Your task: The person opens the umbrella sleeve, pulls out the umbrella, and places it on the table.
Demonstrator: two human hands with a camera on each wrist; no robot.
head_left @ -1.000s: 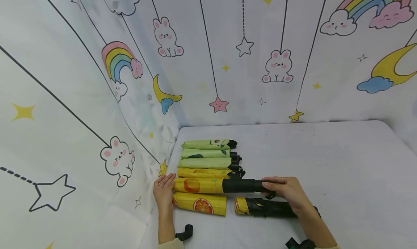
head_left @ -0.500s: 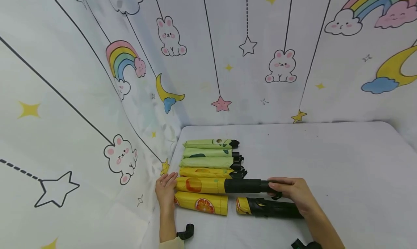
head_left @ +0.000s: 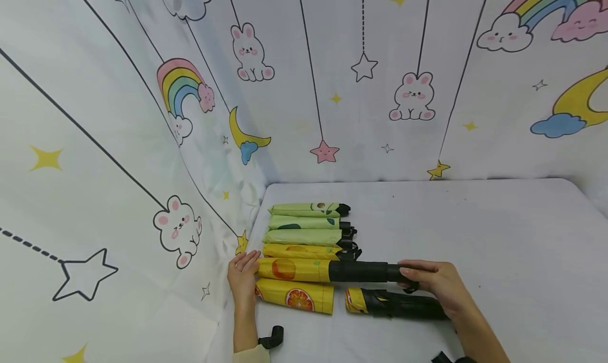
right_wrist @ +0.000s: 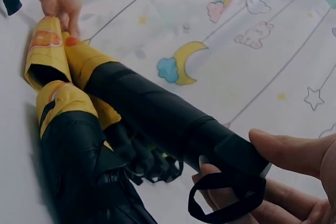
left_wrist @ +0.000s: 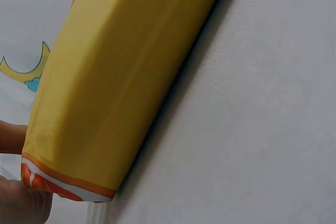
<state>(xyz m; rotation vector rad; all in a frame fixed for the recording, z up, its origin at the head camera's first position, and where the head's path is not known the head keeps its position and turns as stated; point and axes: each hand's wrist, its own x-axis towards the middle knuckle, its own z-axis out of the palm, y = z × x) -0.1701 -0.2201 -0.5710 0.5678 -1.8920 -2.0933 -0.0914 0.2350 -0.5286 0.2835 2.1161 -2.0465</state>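
Observation:
My right hand (head_left: 442,284) pinches the handle end of a folded black umbrella (head_left: 358,271), most of its length standing out of a yellow sleeve (head_left: 294,269) printed with an orange fruit. A black wrist strap (right_wrist: 196,203) hangs in a loop by the right fingers. At the sleeve's far left end, my left hand (head_left: 244,278) grips it with the fingertips. Nearer me lies a second yellow sleeve (head_left: 313,298) with an orange-slice print, its mouth open; it fills much of the left wrist view. Right of it rests another folded black umbrella (head_left: 404,304) with a yellow patterned end.
Behind the hands several sleeved umbrellas lie in a row: a yellow one (head_left: 299,251) and green ones (head_left: 304,237) farther back. They all sit on a white-covered table (head_left: 475,226). A patterned curtain (head_left: 285,115) rises along the left and back edges.
My right hand has moved right, drawing more of the black umbrella out of the yellow sleeve. The left hand keeps its place at the sleeve's end. The head view has shifted slightly.

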